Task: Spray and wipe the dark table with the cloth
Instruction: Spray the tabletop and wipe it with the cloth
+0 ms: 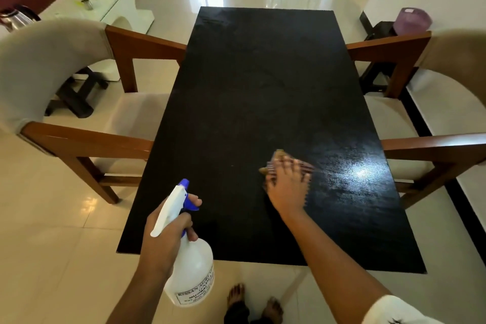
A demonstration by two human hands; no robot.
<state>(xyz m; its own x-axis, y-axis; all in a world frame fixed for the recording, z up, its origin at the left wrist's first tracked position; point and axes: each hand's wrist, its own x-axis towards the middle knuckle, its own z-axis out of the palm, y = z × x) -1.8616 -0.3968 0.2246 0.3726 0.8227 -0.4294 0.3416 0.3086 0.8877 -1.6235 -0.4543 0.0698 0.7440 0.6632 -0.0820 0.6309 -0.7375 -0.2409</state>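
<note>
A long dark table (pixel 252 92) stretches away from me. My right hand (pixel 285 187) presses a small brownish cloth (pixel 277 158) flat on the near right part of the top; hand and cloth are motion-blurred. A wet sheen (pixel 363 173) shows to the right of the hand. My left hand (pixel 164 234) grips a white spray bottle (pixel 190 265) with a blue nozzle and trigger, held over the table's near left corner, a finger on the trigger.
Wooden armchairs with pale cushions stand on the left (pixel 79 118) and right (pixel 426 118) of the table. A white glass-topped side table (pixel 105 0) with small items is at the back left. A purple container (pixel 414 21) sits at the back right. My bare feet (pixel 252 305) stand on glossy tiles.
</note>
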